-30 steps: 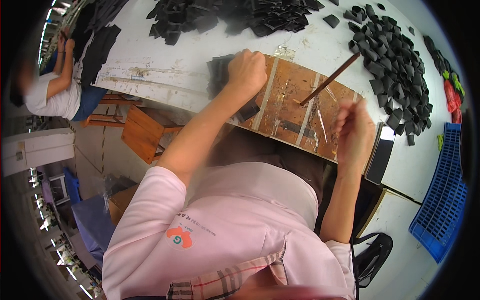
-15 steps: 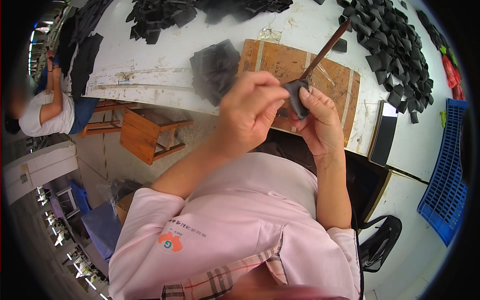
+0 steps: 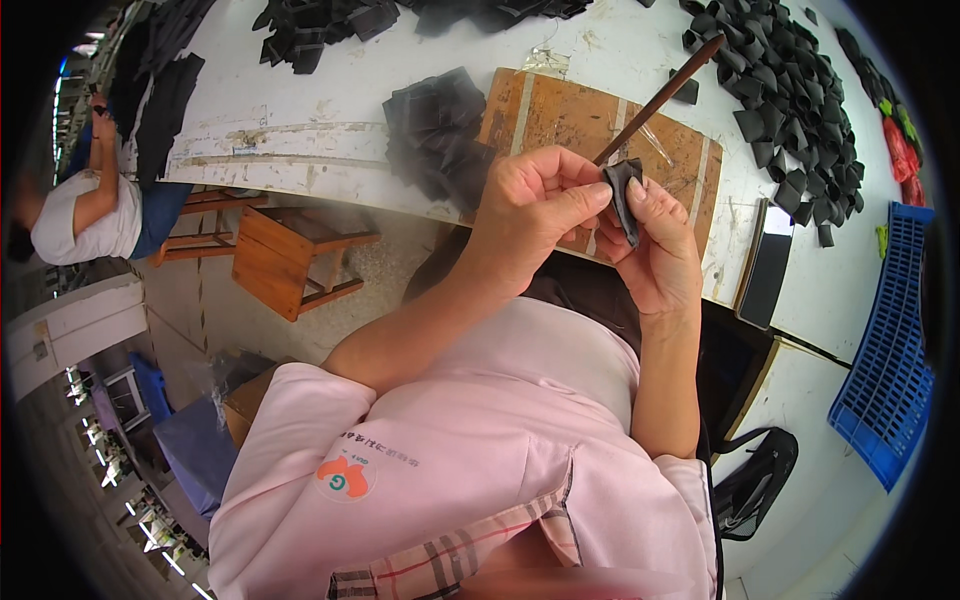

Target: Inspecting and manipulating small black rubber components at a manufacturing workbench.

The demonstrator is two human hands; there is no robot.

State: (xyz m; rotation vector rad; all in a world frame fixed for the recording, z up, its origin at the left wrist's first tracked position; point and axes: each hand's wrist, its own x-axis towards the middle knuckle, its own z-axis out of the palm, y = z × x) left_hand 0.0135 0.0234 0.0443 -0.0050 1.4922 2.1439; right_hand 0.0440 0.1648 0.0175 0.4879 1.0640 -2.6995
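Note:
A small dark grey fabric piece [image 3: 627, 195] stands folded between my two hands, over the front part of a worn brown board [image 3: 690, 165]. My left hand [image 3: 535, 205] is closed, its thumb and forefinger pinching the left edge of the piece. From the other side my right hand [image 3: 655, 240] grips it, thumb over the front; those fingertips are partly hidden. Just behind the fingers, a slim brown stick [image 3: 665, 92] slants up to the right. Its lower end is hidden, so I cannot tell whether it is held or fixed.
Left of the board lies a pile of flat dark pieces [image 3: 435, 130]; more dark pieces [image 3: 325, 25] lie farther back. A heap of curled dark pieces [image 3: 790, 110] covers the right. A blue plastic crate [image 3: 880, 350] stands far right, a wooden stool [image 3: 290, 255] left. Another person [image 3: 95, 215] sits far left.
My left hand has come right and closed its pinch on the fabric piece. The piece has turned from lying broad to a narrow upright fold. My right hand keeps its grip.

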